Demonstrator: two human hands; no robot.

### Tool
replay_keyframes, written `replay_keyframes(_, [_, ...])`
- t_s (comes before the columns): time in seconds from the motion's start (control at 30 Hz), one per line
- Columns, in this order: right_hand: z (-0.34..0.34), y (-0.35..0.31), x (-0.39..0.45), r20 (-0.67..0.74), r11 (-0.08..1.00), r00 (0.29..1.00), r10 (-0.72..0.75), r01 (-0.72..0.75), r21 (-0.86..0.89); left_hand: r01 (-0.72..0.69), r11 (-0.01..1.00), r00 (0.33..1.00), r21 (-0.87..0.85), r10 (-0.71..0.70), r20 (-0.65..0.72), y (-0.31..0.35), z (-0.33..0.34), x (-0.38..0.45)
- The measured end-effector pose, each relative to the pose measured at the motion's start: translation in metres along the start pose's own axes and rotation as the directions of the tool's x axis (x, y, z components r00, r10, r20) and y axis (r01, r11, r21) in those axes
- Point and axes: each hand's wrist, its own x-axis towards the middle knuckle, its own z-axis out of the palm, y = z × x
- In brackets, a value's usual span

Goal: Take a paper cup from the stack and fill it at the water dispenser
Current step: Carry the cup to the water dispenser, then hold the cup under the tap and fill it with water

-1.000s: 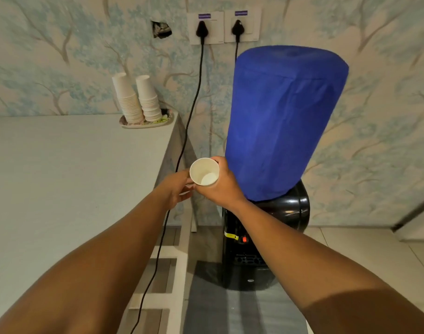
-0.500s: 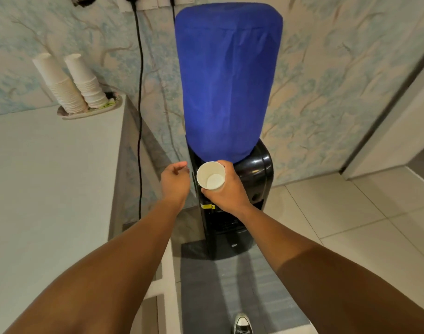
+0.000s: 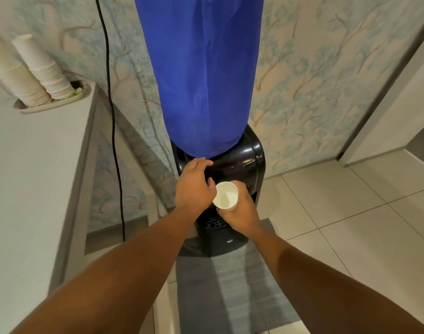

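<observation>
We see the right hand [image 3: 242,213] grasping a paper cup [image 3: 225,195] (upright, mouth open) before the black water dispenser [image 3: 237,165], the left hand [image 3: 194,186] released, fingers resting on its top.

Head cam is looking forward and steeply down from above, facing the dispenser [image 3: 220,165] at the wall. It's sitting close, w/ both forearms stretching into frame.

White paper cup [image 3: 225,195], blue bottle cover [image 3: 203,75], black dispenser [image 3: 240,165]
</observation>
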Motion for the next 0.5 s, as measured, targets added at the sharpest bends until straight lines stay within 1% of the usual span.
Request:
replay_keyframes(0.13, [0.008,0.042,0.007,0.024,0.999,0.998,0.052,-0.051,-0.015,-0.121,0.979,0.985,0.164,0.099,0.139,0.0,0.027,0.011])
replay_keyframes(0.27, [0.015,0.09,0.014,0.039,0.996,0.995,0.089,-0.088,-0.021,-0.256,0.916,0.961,0.31,0.205,0.187,-0.002,0.056,0.019])
replay_keyframes(0.5, [0.02,0.141,0.019,0.04,0.989,0.989,0.144,-0.144,-0.019,-0.258,0.845,0.965,0.468,0.209,0.156,-0.003,0.105,0.017])
